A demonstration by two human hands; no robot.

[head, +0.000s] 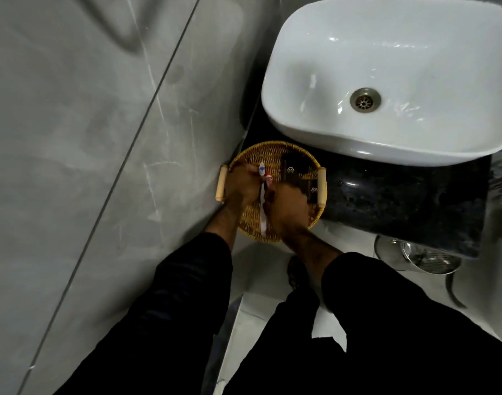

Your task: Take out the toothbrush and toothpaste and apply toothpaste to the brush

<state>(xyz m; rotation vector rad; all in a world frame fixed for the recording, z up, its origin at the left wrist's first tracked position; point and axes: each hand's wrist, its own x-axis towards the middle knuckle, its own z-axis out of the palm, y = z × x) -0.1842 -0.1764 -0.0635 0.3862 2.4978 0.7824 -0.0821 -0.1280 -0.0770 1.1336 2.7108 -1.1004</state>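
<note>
The fingers of the left hand (242, 184) are curled shut around the toothbrush (262, 201), whose white and blue head pokes out above the knuckles while its pale handle runs down between the two wrists. The fingers of the right hand (286, 202) are closed on the toothpaste (268, 178); only its red tip shows, touching or just beside the brush head, and the tube body is hidden in the fist. Both hands hover over a round wicker tray (275, 151) on the dark surface (400, 192), beside the white basin (386, 81). A dark packet (296, 169) lies in the tray, partly covered by the right hand; its print is too small to read.
</note>
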